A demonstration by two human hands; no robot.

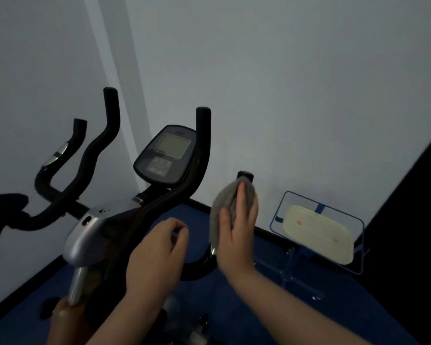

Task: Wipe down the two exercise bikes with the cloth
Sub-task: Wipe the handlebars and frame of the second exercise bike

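One exercise bike fills the left and middle of the head view, with black curved handlebars (110, 125), a grey console with a screen (168, 155) and a silver stem cover (90, 235). My right hand (237, 235) grips a grey cloth (224, 202) that is wrapped round the bike's right inner handlebar grip, whose black tip (244, 175) pokes out above the cloth. My left hand (154, 257) hovers in front of the stem with its fingers loosely curled, holding nothing. A second bike is not clearly in view.
A blue wire frame holding a cream pad (319, 230) stands on the blue floor (234, 307) to the right, against the white wall (284, 95). A dark vertical surface (413, 207) closes off the far right. A dark shape (3, 210) lies at the left edge.
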